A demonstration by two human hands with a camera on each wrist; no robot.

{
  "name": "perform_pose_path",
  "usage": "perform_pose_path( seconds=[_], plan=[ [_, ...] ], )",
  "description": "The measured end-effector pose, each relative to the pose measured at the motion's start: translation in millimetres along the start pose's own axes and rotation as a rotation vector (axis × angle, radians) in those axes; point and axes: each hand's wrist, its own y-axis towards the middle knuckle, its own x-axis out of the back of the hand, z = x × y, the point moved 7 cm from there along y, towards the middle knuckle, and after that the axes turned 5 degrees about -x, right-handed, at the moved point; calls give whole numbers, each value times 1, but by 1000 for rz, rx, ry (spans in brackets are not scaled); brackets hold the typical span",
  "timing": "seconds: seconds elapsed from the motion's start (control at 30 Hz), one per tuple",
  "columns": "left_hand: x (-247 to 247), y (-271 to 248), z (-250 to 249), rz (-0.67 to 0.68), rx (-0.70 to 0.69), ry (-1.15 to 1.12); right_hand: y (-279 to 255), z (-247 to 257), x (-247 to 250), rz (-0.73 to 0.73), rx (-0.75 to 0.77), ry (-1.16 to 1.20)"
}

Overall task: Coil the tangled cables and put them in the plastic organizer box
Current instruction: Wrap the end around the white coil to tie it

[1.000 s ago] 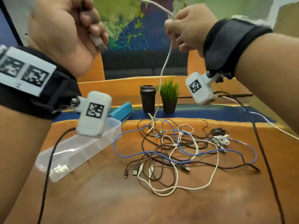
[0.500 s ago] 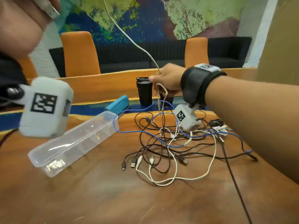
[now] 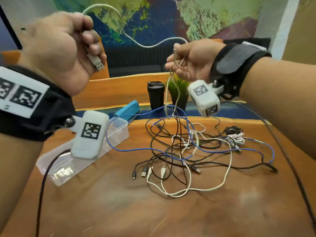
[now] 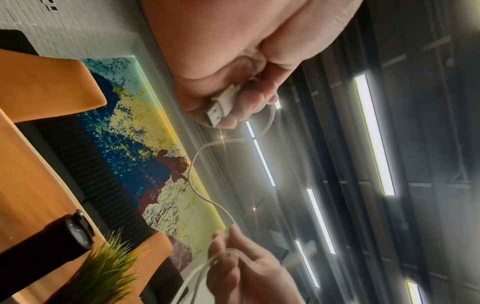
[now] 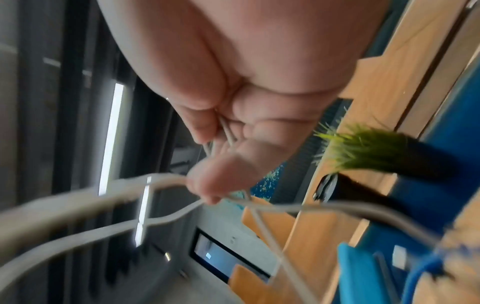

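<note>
My left hand (image 3: 82, 47) is raised at the upper left and grips the white cable (image 3: 136, 43) near its USB plug (image 3: 95, 61), which pokes out below the fingers (image 4: 221, 105). The cable arcs across to my right hand (image 3: 181, 65), which holds a loop of it in curled fingers (image 5: 207, 156). From there it hangs down into the tangled pile of black, white and blue cables (image 3: 196, 151) on the wooden table (image 3: 153, 211). The clear plastic organizer box (image 3: 118, 132) lies open at the left, partly behind my left wrist camera.
A black cup (image 3: 155, 94), a small potted grass plant (image 3: 179, 93) and a blue object (image 3: 128, 108) stand at the table's far edge. Orange chairs and a dark sofa sit behind. A black cord (image 3: 290, 168) runs along the right side of the table.
My right hand has risen from the pile with a loop of the white cable. My left hand has come down and in, so the cable now sags between both hands.
</note>
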Motion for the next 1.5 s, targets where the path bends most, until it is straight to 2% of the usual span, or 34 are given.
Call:
perform_pose_path(
  seconds=[0.07, 0.23, 0.37, 0.47, 0.53, 0.67, 0.77, 0.83, 0.87, 0.9, 0.97, 1.0, 1.03, 1.13, 1.2, 1.3, 1.37, 1.5],
  plan=[
    [-5, 0, 5, -13, 31, 18, 0, 4, 1, -10, -5, 24],
    [-20, -9, 34, 13, 93, 65, 0, -10, -6, 76, -44, 72],
    [-44, -14, 74, 10, 140, 303, 3, -19, -19, 102, -64, 86],
    [-73, -23, 102, 157, 114, 497, 3, -23, -25, 106, -85, 114],
    [-83, -28, 116, 225, 95, 523, 5, -29, -24, 86, -94, 93],
    [-87, -25, 136, 256, 118, 542, 7, -43, -17, 95, -121, 149],
    [-92, -20, 141, 287, 85, 607, 4, -51, -5, 59, -116, 171],
    [-90, -14, 141, 270, 78, 657, 5, -62, 10, -51, -88, -36],
    [-89, -11, 141, 263, 77, 676, 4, -69, 17, -125, -67, -288],
    [-89, -9, 139, 266, 70, 692, 2, -77, 21, -182, -55, -635],
    [-89, -6, 136, 292, 50, 708, 4, -103, 12, -145, -54, -1242],
    [-89, -5, 135, 301, 46, 706, 4, -117, 5, -116, -52, -1401],
    [-89, -4, 135, 304, 49, 693, 5, -127, -1, -111, -33, -1465],
    [-88, -4, 135, 305, 72, 618, 14, -135, -16, -196, 114, -1480],
    [-87, -4, 133, 312, 61, 616, 19, -134, -17, -213, 146, -1472],
    [-80, -3, 133, 350, 37, 689, 23, -127, -9, -200, 153, -1369],
    [-75, -4, 137, 399, 58, 759, 24, -123, -1, -183, 146, -1208],
    [-67, -1, 134, 440, 87, 815, 28, -125, 20, -183, 33, -994]
  ],
)
